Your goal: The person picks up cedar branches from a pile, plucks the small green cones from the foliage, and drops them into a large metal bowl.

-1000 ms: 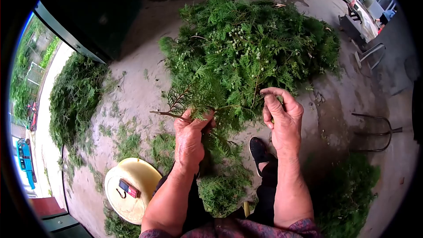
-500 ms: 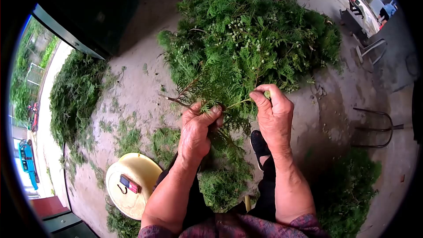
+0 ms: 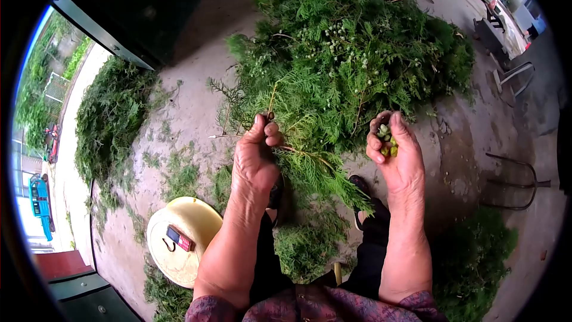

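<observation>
My left hand (image 3: 253,161) is closed around the stems of an arborvitae branch (image 3: 319,164), whose feathery green sprays hang to the right and whose twigs stick out to the left. To its right, my right hand (image 3: 406,164) is turned palm up with curled fingers, cupping several small green cones (image 3: 387,140). The two hands are apart. Beyond them lies a large heap of cut arborvitae branches (image 3: 357,59), dotted with pale green cones.
A pale yellow tub (image 3: 202,217) stands at my left, with a red mobile phone (image 3: 182,239) on its flat top. A second pile of greenery (image 3: 110,122) lies by the doorway. Loose sprigs litter the concrete floor (image 3: 190,101). At right is a metal fork (image 3: 524,186).
My right hand has moved off the branch to the right and turned palm up, bringing the cones into sight. My left hand has turned the branch, whose sprays now reach lower right.
</observation>
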### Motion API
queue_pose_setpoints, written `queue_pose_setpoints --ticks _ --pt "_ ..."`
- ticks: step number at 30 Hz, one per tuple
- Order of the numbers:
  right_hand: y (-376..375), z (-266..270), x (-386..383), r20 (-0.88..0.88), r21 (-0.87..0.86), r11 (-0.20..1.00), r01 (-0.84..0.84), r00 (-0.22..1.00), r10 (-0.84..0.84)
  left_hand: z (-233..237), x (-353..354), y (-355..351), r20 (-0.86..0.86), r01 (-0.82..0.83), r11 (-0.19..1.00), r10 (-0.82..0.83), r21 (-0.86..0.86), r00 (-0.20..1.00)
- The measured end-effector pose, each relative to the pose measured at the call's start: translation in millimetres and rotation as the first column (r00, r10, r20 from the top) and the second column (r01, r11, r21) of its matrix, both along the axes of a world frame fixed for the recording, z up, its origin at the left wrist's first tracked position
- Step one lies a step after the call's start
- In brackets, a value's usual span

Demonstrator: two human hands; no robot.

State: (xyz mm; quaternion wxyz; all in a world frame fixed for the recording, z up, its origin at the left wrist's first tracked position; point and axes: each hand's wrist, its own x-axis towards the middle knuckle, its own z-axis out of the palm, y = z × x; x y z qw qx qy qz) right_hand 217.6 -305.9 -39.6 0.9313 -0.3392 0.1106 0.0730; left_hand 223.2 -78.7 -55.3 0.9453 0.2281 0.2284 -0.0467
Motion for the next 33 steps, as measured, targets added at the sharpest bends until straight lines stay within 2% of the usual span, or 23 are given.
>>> queue_pose_setpoints --ticks 4,5,8,12,13,15,16,17,18,19,20,21,22,24,25,26,27,29,31,32,33 --pt "-3 0 0 -0.025 -0.043 0.998 0.044 0.999 -0.045 -13 4 4 -0.094 -0.111 0.992 0.116 0.053 0.989" --pt "-4 2 0 -0.047 -0.044 0.996 0.074 0.996 -0.076 -16 4 8 -0.055 -0.089 0.992 0.094 0.086 0.994" --pt "-11 1 0 -0.011 0.072 0.996 0.051 0.999 -0.050 -12 4 4 -0.080 -0.113 0.978 0.129 0.174 0.988" --pt "-17 -3 0 0.034 0.079 0.997 0.013 0.999 -0.016 -21 2 8 -0.031 -0.012 0.980 0.018 0.201 0.999" --pt "-16 -2 -1 0.025 0.092 0.996 0.013 1.000 -0.016 -7 -3 -3 -0.081 -0.034 0.929 0.069 0.368 0.994" --pt "-19 -9 3 -0.014 0.138 0.990 0.024 1.000 -0.022 -23 -5 -7 -0.031 0.066 0.840 -0.059 0.538 0.998" --pt "-19 -12 4 -0.051 0.145 0.988 0.046 0.998 -0.039 -13 -12 -9 -0.045 0.221 0.864 -0.225 0.453 0.973" --pt "-21 -14 5 -0.084 0.149 0.987 0.066 0.995 -0.053 -10 -15 -13 -0.085 0.347 0.779 -0.357 0.522 0.930" --pt "-24 -17 6 -0.116 0.150 0.985 0.088 0.991 -0.071 -26 -18 -13 -0.025 0.423 0.734 -0.486 0.532 0.874" --pt "-27 -20 7 -0.157 0.124 0.986 0.109 0.984 -0.088 -28 -22 -14 -0.091 0.519 0.559 -0.619 0.647 0.780" --pt "-29 -23 8 -0.198 0.095 0.987 0.129 0.974 -0.108 -40 -23 -13 -0.070 0.545 0.425 -0.739 0.723 0.670" --pt "-30 -28 10 -0.205 0.110 0.987 0.119 0.974 -0.095 -35 -28 -9 -0.116 0.667 0.370 -0.817 0.646 0.565" --pt "-30 -33 11 -0.215 0.122 0.986 0.116 0.973 -0.088 -33 -31 -6 -0.139 0.711 0.371 -0.825 0.598 0.548" --pt "-24 -36 11 -0.237 0.130 0.984 0.121 0.967 -0.088 -30 -29 18 -0.187 0.606 0.341 -0.745 0.719 0.640" --pt "-17 -32 11 -0.242 0.104 0.986 0.128 0.965 -0.099 -51 -21 45 -0.052 0.346 0.467 -0.534 0.814 0.844" --pt "-12 -34 12 -0.240 0.101 0.989 0.110 0.967 -0.083 -67 -11 77 0.115 0.052 0.515 -0.287 0.856 0.951" --pt "-10 -36 12 -0.243 0.096 0.990 0.101 0.967 -0.075 -18 -20 114 0.471 -0.465 0.291 0.054 0.836 0.881" --pt "-4 -41 12 -0.242 0.082 0.993 0.082 0.968 -0.060 12 -26 156 0.540 -0.572 -0.058 0.416 0.818 0.731" --pt "8 -37 12 -0.231 0.057 0.997 0.058 0.972 -0.043 -3 -33 176 0.467 -0.420 -0.216 0.532 0.881 0.706" --pt "15 -35 9 -0.232 0.039 0.998 0.042 0.972 -0.032 -9 -38 180 0.427 -0.322 -0.279 0.594 0.904 0.682" --pt "19 -34 8 -0.215 0.048 0.999 0.012 0.977 -0.001 -18 -38 177 0.340 -0.329 -0.120 0.536 0.937 0.773"
